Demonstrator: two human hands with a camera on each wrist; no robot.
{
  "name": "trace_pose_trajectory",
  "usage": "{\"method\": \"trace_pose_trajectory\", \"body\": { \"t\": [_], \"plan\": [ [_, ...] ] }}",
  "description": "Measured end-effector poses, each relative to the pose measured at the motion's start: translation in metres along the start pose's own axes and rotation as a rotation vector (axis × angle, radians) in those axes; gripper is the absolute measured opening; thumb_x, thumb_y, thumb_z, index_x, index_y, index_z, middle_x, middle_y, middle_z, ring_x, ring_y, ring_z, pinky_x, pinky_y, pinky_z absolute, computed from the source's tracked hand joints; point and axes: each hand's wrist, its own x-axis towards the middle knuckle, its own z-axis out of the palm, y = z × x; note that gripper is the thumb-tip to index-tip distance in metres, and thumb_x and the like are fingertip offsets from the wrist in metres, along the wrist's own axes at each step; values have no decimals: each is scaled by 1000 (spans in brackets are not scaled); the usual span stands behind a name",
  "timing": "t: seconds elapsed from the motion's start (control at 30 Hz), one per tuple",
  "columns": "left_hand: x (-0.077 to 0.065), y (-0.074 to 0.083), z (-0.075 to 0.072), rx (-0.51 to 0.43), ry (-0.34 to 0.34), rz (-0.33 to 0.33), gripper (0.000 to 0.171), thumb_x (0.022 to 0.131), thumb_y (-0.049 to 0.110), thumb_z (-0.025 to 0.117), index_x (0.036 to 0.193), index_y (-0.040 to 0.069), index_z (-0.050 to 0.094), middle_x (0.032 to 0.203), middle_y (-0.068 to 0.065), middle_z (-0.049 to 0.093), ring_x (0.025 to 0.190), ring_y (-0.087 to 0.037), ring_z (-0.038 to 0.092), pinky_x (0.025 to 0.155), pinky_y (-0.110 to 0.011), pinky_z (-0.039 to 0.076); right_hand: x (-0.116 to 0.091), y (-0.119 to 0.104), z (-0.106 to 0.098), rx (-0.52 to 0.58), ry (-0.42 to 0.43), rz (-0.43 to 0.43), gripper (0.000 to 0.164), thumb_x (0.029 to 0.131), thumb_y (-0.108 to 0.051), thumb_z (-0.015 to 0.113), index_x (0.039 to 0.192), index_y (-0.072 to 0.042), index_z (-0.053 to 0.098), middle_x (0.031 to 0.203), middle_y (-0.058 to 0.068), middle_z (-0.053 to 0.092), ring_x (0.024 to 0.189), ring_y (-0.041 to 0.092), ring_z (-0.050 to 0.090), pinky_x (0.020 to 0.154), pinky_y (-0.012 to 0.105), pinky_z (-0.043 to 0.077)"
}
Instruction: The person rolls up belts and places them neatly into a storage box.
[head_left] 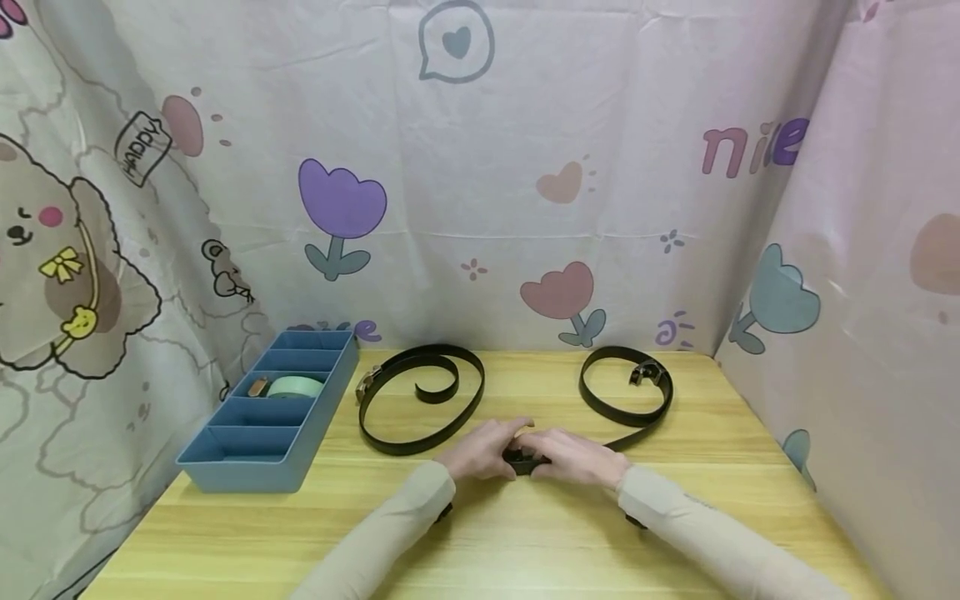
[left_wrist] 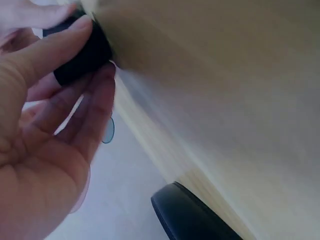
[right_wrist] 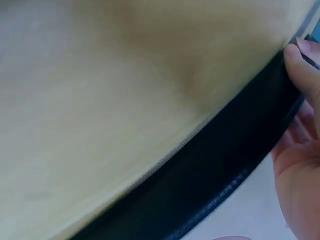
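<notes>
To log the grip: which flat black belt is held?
The flat black belt on the right: left hand and right hand pinch its end; the left black belt lies untouched.

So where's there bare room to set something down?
Bare table lies between the left belt and right belt, between left sleeve and right sleeve in front, and right of the right belt. Mid-table is crowded: the left hand and right hand hold the right belt there. The tray fills the back left.

Pale printed curtains point(head_left: 480, 192) behind and beside yellowish wooden tabletop point(head_left: 540, 546).
</notes>
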Motion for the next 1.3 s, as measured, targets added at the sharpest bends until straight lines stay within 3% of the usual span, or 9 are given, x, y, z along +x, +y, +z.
{"method": "trace_pose_trajectory", "body": {
  "t": [0.1,0.27,0.4,0.57,0.67,0.77,0.9,1.17,1.3],
  "plan": [
    [0,-5,-2,-49,-31,-23,86,71,14,88,144,10,43,111,-3,72,99,-9,64,91,-27,49,0,-1,-1,-22,-33,16,41,89,-20,71,126,-23,55,117,-3,67,100,7,64,84,24,53],
    [0,-10,-6,-142,-77,-84,87,69,13,89,143,11,42,105,-6,74,93,-9,67,84,-24,51,1,-5,3,-155,-23,-10,44,92,-26,68,132,-26,50,119,1,69,100,14,67,83,28,55],
    [-1,-13,-8,-158,-109,-30,89,71,11,88,146,14,39,103,-3,74,91,-6,66,80,-22,50,0,-4,3,-163,14,-97,42,90,-26,70,129,-22,55,116,0,70,101,13,67,85,26,54],
    [-2,-15,-10,-187,-146,35,83,73,5,85,144,15,43,106,-4,74,93,-6,67,80,-20,51,4,-5,4,-150,32,-165,24,89,-24,70,112,-15,68,105,-8,71,94,1,64,84,17,50],
    [-3,-15,-8,-183,-126,12,60,73,7,86,126,14,60,97,1,75,84,-1,65,74,-17,50,8,-11,7,-131,55,-135,9,91,-19,68,100,-18,69,96,-8,71,84,-2,61,75,13,48],
    [-5,-12,-6,-89,-66,-31,28,72,18,88,94,16,71,77,8,69,67,1,56,63,-16,46,9,-17,10,-129,87,-79,4,92,-15,67,92,-19,68,90,-7,71,76,-3,57,67,13,46],
    [-5,-6,-1,43,2,-22,20,73,27,87,73,18,70,65,13,59,59,1,47,56,-16,41,8,-21,14,-146,121,-22,6,93,-12,65,89,-17,67,86,-6,70,70,-3,51,61,13,43],
    [1,-9,-1,-29,-38,20,15,74,14,86,85,19,77,84,11,71,68,2,53,65,-15,46,5,-7,6,-40,57,-113,14,93,-14,66,106,-14,69,102,-3,70,89,2,62,77,16,50],
    [1,-14,-3,-83,-73,3,19,72,15,86,88,19,77,91,10,72,71,3,56,67,-16,48,7,-7,5,-61,28,-108,12,94,-16,65,106,-15,69,101,-3,72,86,-1,61,75,14,49]
  ]
}}
